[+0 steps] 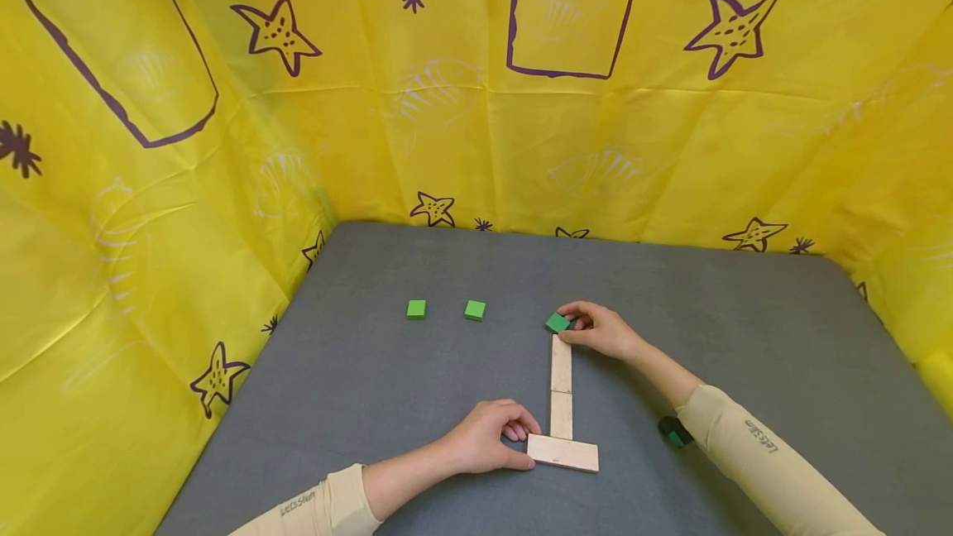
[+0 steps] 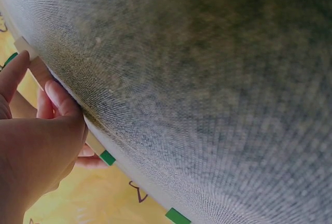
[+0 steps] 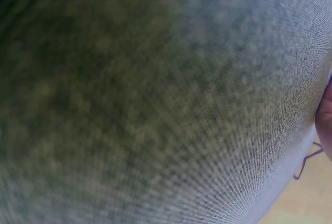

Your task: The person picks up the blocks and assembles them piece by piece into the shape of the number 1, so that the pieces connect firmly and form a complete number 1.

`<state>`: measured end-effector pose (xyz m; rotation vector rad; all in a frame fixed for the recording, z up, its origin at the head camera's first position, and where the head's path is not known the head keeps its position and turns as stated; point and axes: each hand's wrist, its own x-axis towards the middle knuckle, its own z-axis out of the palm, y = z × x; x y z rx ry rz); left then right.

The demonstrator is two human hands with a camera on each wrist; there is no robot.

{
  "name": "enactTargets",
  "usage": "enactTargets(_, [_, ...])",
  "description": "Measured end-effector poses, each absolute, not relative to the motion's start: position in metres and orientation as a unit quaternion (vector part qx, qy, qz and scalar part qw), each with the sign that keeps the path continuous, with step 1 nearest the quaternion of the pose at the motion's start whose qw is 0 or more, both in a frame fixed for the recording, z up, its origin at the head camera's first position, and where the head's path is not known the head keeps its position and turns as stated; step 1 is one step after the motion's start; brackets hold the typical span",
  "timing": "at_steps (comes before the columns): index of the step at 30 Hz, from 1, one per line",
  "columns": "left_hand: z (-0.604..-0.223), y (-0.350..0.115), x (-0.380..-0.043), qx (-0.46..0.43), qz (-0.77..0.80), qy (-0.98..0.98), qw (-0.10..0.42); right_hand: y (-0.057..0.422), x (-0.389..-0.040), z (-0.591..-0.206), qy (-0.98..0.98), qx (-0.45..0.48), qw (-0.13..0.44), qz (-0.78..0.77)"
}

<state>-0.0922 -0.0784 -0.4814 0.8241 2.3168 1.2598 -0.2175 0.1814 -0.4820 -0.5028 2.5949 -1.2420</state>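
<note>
Two pale wooden blocks lie end to end in a column, and a third wooden block lies crosswise at its near end, forming an upside-down T. My left hand pinches the left end of the crosswise block, thumb at its near corner and index finger at its far corner. In the left wrist view, the thumb and fingers lie along this wooden block. At the column's far end, my right hand holds a green block between thumb and fingers. Only a sliver of the right hand shows in its wrist view.
Two light green blocks, one farther left and one nearer the column, lie at the back of the grey table. Beside the right forearm is a dark green block. Yellow patterned cloth walls the table's back and sides.
</note>
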Motion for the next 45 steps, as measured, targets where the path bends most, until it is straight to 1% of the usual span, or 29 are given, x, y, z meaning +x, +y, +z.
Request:
enactTargets(23, [-0.481,-0.078,-0.092,0.291,0.448,0.823,0.194,0.182,-0.217,-0.481,0.883,-0.175,0.112,-0.420])
enactTargets(45, [-0.472,-0.078,-0.096,0.296,0.446,0.818,0.209,0.182,-0.218,-0.481,0.884,-0.180,0.110,-0.416])
